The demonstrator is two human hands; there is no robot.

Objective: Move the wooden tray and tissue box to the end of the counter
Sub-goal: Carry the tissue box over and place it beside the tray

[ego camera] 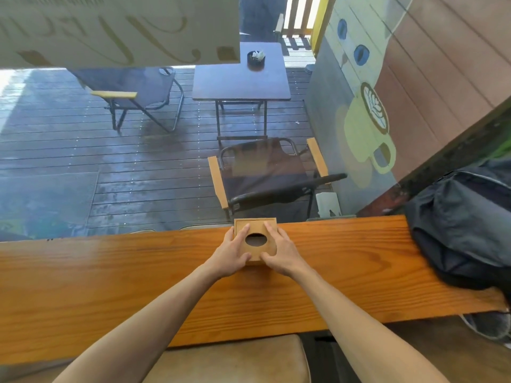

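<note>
Both hands are on the wooden tissue box (255, 240), which sits at the far edge of the counter (110, 272), right up against the window. The left hand (233, 251) wraps its left side, fingers curled over the top; the right hand (279, 251) does the same on the right. The oval slot looks empty, though it's too dark to say. A dark bag (464, 225) sits at the counter's right end.

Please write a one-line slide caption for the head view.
Both hands, left and right, grip wooden tissue box on counter.
</note>
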